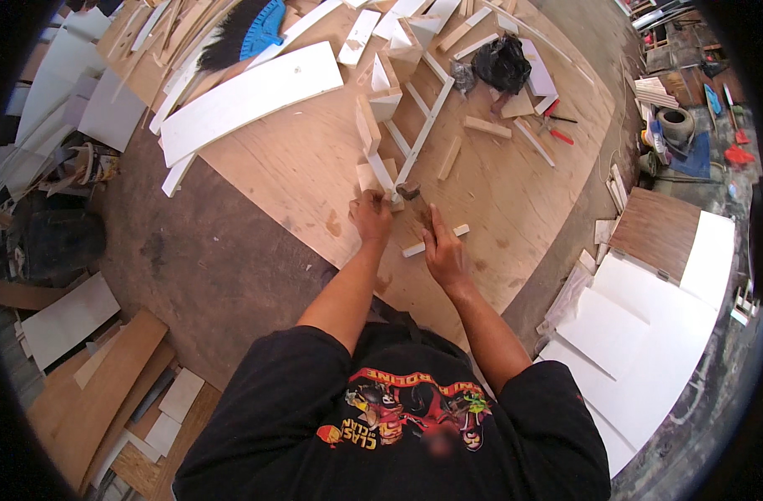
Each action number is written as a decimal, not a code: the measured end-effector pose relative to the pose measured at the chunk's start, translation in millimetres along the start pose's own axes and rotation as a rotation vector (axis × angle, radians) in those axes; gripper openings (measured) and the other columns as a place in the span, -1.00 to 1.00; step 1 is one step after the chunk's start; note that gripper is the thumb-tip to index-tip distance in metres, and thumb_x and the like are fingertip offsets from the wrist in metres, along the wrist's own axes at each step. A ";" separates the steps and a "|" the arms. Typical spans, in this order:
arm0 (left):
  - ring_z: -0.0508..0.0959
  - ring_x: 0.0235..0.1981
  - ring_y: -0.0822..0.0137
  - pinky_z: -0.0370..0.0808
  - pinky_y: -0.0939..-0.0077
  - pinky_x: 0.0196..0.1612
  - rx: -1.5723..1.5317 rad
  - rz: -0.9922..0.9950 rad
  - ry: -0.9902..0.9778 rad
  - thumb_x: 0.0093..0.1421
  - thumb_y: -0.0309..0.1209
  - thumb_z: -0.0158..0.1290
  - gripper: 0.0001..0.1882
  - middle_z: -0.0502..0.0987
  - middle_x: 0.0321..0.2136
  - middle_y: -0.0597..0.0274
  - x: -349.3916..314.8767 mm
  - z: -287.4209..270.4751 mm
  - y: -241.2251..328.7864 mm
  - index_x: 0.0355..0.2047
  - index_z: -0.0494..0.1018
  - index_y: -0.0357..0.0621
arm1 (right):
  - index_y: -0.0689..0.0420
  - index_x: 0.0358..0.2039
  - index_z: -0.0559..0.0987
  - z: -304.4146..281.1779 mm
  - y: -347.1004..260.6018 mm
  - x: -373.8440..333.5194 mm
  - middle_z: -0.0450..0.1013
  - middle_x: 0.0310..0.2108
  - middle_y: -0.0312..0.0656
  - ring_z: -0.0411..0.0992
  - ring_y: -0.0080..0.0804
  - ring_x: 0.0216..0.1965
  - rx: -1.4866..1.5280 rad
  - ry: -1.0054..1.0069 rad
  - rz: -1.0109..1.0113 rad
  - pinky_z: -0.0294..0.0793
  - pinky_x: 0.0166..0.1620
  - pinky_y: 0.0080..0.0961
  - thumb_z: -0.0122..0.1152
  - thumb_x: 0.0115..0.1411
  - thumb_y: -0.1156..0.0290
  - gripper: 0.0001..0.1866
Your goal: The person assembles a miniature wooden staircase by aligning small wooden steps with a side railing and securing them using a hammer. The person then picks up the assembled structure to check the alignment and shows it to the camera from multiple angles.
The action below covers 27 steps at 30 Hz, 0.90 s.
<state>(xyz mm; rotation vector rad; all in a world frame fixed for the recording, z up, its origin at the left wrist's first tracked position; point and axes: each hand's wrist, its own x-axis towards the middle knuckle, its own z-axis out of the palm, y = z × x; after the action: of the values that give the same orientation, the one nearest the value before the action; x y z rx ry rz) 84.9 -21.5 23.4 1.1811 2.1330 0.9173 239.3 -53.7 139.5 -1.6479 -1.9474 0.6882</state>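
Observation:
My right hand (pixel 442 250) is closed round the handle of a hammer. The hammer's dark head (pixel 409 191) is at the near end of a white-and-bare-wood slatted frame (pixel 419 140), which lies on the plywood worktop (pixel 290 179). Just left of the hammer head, my left hand (pixel 371 217) is closed at that same end of the frame, fingers pressed together. Whatever is between its fingertips is too small to make out. A short white-edged wood strip (pixel 436 240) lies beside my right hand.
A wide white board (pixel 252 102) and a blue brush with dark bristles (pixel 263 29) lie far left. A black plastic bag (pixel 502 64), red-handled pliers (pixel 557 129) and loose wood strips (pixel 487 127) are at right. White panels (pixel 628 317) stand off the worktop's right side.

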 end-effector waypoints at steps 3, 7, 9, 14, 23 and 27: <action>0.41 -0.15 0.12 0.23 0.10 0.00 -0.027 0.002 0.036 0.14 -0.21 0.23 -0.78 0.56 -0.40 0.26 -0.6 -1.0 2.3 -0.28 0.51 0.00 | 0.03 0.36 0.23 2.6 -0.6 -2.2 0.53 -0.26 0.18 0.54 0.17 -0.30 0.005 -0.004 -0.004 0.52 -0.28 -0.04 0.12 0.32 0.29 -0.38; 0.42 -0.16 0.11 0.23 0.11 -0.01 -0.028 0.028 0.048 0.15 -0.19 0.22 -0.77 0.55 -0.41 0.25 0.9 -0.8 -1.3 -0.30 0.51 -0.01 | 0.05 0.38 0.21 1.7 -11.8 -1.1 0.53 -0.27 0.17 0.53 0.17 -0.32 0.004 -0.006 -0.013 0.53 -0.29 -0.04 0.11 0.32 0.29 -0.37; 0.43 -0.17 0.10 0.23 0.11 -0.01 -0.020 0.031 0.054 0.16 -0.18 0.22 -0.77 0.55 -0.40 0.25 0.6 0.9 -1.8 -0.31 0.51 -0.01 | 0.05 0.38 0.20 5.0 -7.1 -1.1 0.53 -0.27 0.18 0.53 0.17 -0.32 -0.026 -0.049 0.007 0.53 -0.29 -0.04 0.11 0.32 0.30 -0.36; 0.39 -0.16 0.12 0.19 0.13 0.04 -0.028 -0.006 0.024 0.18 -0.22 0.21 -0.80 0.58 -0.37 0.28 -0.3 -2.6 5.4 -0.31 0.52 -0.04 | 0.02 0.38 0.20 1.8 -8.2 3.5 0.53 -0.22 0.18 0.54 0.17 -0.31 0.027 -0.044 0.043 0.52 -0.29 -0.04 0.10 0.33 0.29 -0.37; 0.42 -0.14 0.07 0.21 0.06 0.02 0.007 0.004 0.014 0.19 -0.19 0.18 -0.77 0.56 -0.38 0.22 0.0 -1.2 3.6 -0.27 0.50 -0.03 | 0.01 0.37 0.22 7.9 -7.9 3.8 0.53 -0.21 0.16 0.54 0.18 -0.27 0.051 0.014 0.051 0.52 -0.26 0.01 0.09 0.33 0.26 -0.38; 0.41 -0.13 0.06 0.21 0.05 0.02 -0.030 0.045 0.007 0.19 -0.19 0.19 -0.77 0.56 -0.36 0.20 1.3 -1.1 -1.5 -0.27 0.50 -0.03 | 0.01 0.37 0.23 5.6 -12.0 -1.9 0.53 -0.22 0.15 0.54 0.18 -0.30 -0.033 -0.047 0.058 0.51 -0.28 0.01 0.08 0.34 0.23 -0.39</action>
<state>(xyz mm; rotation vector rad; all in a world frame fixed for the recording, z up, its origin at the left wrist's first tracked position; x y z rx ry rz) 82.8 -21.2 22.8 1.2172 2.0984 0.9716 227.0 -57.6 143.1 -1.7285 -1.9597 0.7269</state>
